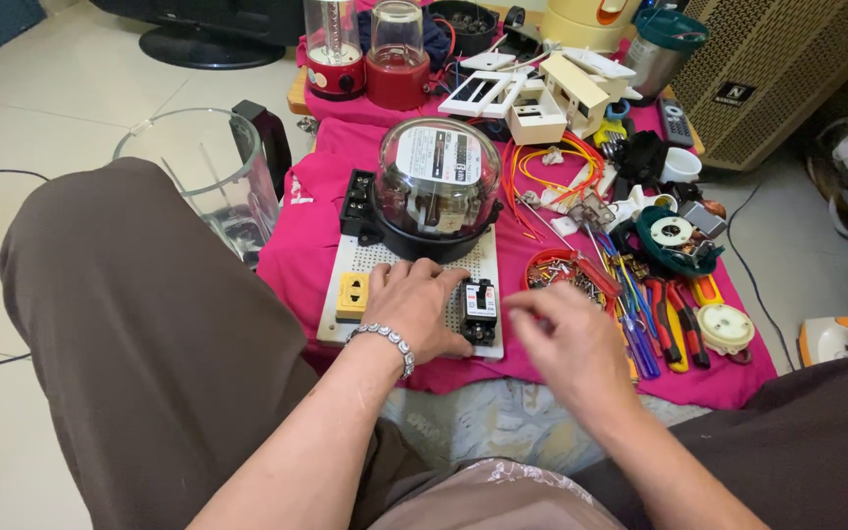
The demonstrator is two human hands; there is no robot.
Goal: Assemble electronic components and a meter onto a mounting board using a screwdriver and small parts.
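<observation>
**Hands over the perforated board**

Nearest us, our two forearms run up from the bottom edge, between knees in dark brown trousers that cut off much of the floor. Our left hand (419,306), with a beaded bracelet (388,339) at the wrist, lies palm down on the white perforated board (377,257); its fingers are loosely spread and curled, and we cannot tell whether they grip anything, since the fingertips hide what is under them. Just left of it sits a yellow socket (352,295), and just right, touching or nearly touching the fingers, a small black circuit breaker (480,310). Our right hand (566,339) hovers over the pink cloth (311,245) beside the board; it is blurred, fingers drawn narrow toward the thumb, and we cannot make out anything held.

At the far end of the board stands a round electricity meter (438,186) under a clear dome. Right of our right hand lie a red dish of small parts (554,275), partly hidden, and a row of pliers and screwdrivers (664,319). An empty clear blender jug (210,177) stands left, its base behind our knee.
</observation>
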